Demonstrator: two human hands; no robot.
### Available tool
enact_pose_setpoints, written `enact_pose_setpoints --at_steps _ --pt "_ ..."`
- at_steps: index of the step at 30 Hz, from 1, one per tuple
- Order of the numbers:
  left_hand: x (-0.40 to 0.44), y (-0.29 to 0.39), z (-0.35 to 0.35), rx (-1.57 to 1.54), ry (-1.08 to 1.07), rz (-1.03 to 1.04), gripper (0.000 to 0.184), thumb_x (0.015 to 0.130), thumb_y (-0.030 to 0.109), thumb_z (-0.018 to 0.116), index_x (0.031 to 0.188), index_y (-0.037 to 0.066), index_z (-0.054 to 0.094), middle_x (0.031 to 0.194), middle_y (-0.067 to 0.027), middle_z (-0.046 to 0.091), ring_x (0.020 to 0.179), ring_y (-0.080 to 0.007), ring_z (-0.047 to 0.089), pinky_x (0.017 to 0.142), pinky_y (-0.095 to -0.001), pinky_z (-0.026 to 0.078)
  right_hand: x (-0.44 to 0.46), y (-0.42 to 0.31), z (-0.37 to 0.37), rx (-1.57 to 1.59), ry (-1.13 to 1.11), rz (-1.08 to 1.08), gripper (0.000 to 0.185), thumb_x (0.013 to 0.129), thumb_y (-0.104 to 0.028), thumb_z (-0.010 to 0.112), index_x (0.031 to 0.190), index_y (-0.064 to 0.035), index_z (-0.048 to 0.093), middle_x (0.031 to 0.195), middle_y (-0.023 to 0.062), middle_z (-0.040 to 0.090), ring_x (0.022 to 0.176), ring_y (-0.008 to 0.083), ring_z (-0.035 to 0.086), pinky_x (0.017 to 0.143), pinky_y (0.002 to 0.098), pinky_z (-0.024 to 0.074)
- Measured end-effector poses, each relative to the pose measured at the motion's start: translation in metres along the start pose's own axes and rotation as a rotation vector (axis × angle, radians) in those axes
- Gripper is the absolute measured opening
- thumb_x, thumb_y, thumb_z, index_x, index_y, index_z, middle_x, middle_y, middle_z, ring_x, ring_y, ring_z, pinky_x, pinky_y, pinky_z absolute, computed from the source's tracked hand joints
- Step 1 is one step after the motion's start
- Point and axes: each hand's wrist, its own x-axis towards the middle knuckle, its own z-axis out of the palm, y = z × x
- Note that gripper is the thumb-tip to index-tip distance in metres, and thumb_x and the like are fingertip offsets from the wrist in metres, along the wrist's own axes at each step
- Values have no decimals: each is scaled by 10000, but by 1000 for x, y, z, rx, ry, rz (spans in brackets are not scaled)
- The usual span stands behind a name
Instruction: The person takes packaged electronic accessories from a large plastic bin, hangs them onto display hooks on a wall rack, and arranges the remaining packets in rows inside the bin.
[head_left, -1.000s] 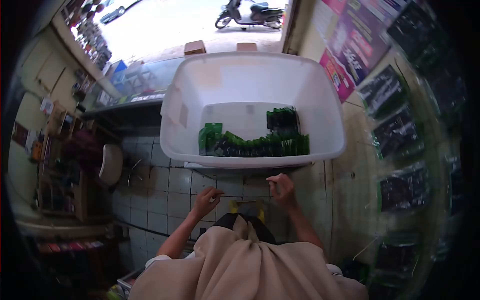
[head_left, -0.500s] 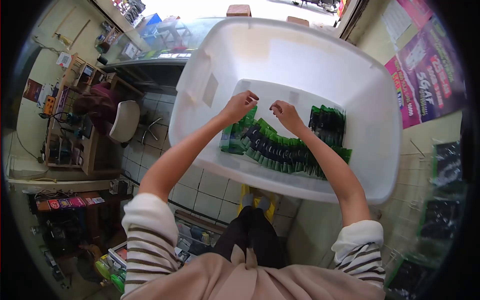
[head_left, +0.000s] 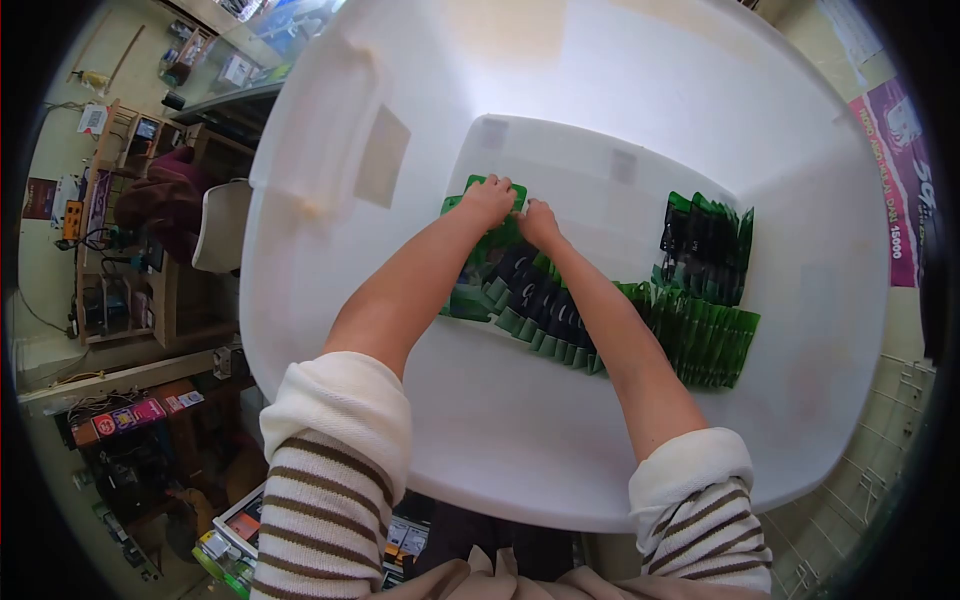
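Inside a large white plastic tub (head_left: pixel 330 290), my left hand (head_left: pixel 490 202) has its fingers bent over the top of a green packet (head_left: pixel 476 182) at the left end of a row. My right hand (head_left: pixel 541 226) is beside it, fingers curled in at the packet's right edge. A row of overlapping dark packets with green ends (head_left: pixel 560 325) runs right from there, partly hidden by my right forearm. More dark green-topped packets (head_left: pixel 704 240) stand close together at the tub's right side.
On the left are a chair (head_left: pixel 221 228), a wooden desk (head_left: pixel 185 290) and a person in dark red clothing (head_left: pixel 170 200). A glass counter (head_left: pixel 240 75) stands beyond the tub. A purple poster (head_left: pixel 890 150) and a wire rack (head_left: pixel 850 490) are at right.
My view has moved nearer the tub. Both hands were raised above the packets; they have lowered to the green packet at the row's left end.
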Motion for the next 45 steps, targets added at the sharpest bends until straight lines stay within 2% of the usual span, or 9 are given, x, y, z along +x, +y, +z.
enact_pose_setpoints --at_steps 3,7,12,22,29,35,39,41,45 --pt "6 -3 3 -108 -77 -113 433 759 108 564 1170 55 438 1237 -162 390 1110 -345 426 880 -403 432 26 -9 5 337 -99 373 371 760 -262 616 1012 0 542 1056 188 565 988 353 536 817 463 424" --pt "8 -10 3 -275 -70 -185 472 773 109 544 1215 60 386 1269 -172 347 1111 -374 416 893 -424 414 28 -27 -14 396 -237 395 339 765 -245 607 1020 -30 546 1046 191 580 990 354 540 826 445 415" --pt "14 -22 -22 -243 426 -138 387 817 179 519 1171 64 410 1212 -170 400 1084 -363 427 888 -453 396 26 -54 -42 486 65 240 281 803 -222 560 1005 -28 531 837 153 605 781 262 589 660 366 454" --pt "-83 22 -188 -424 986 -9 150 813 179 555 935 98 526 895 -48 552 925 -234 512 864 -396 320 -79 -116 -255 460 121 -61 161 850 -172 506 881 -16 484 746 152 605 664 239 548 633 334 423" --pt "-199 96 -289 -1112 1137 183 129 816 106 596 885 20 529 772 -35 581 629 -99 543 576 -240 456 -223 -152 -389 561 291 -347 168 875 -175 496 860 -12 455 705 106 605 600 126 506 579 277 412" --pt "-259 188 -341 -1603 876 632 123 861 108 547 847 38 448 736 -28 573 640 -54 514 556 -202 413 -352 -162 -436 696 653 -506 143 895 -127 485 972 -15 438 745 62 605 647 68 519 603 229 430" --pt "-266 258 -349 -1661 736 658 151 883 104 510 828 67 374 693 9 504 602 -22 428 536 -189 371 -417 -140 -425 160 1158 -457 425 795 -23 562 1180 -48 381 1116 169 461 1021 256 477 803 339 418" --pt "-268 287 -349 -1590 611 671 156 890 113 494 846 66 352 712 5 500 635 -21 429 532 -187 372 -456 -137 -418 34 1012 -363 535 754 -37 598 1229 -23 351 1222 196 342 1106 349 375 937 421 316" --pt "-278 348 -344 -1600 318 821 181 878 129 520 841 46 364 839 -51 539 724 -85 533 574 -212 437 -501 -117 -392 -46 1056 -205 495 789 -77 586 1229 -41 363 1249 194 328 1153 341 357 921 410 347"
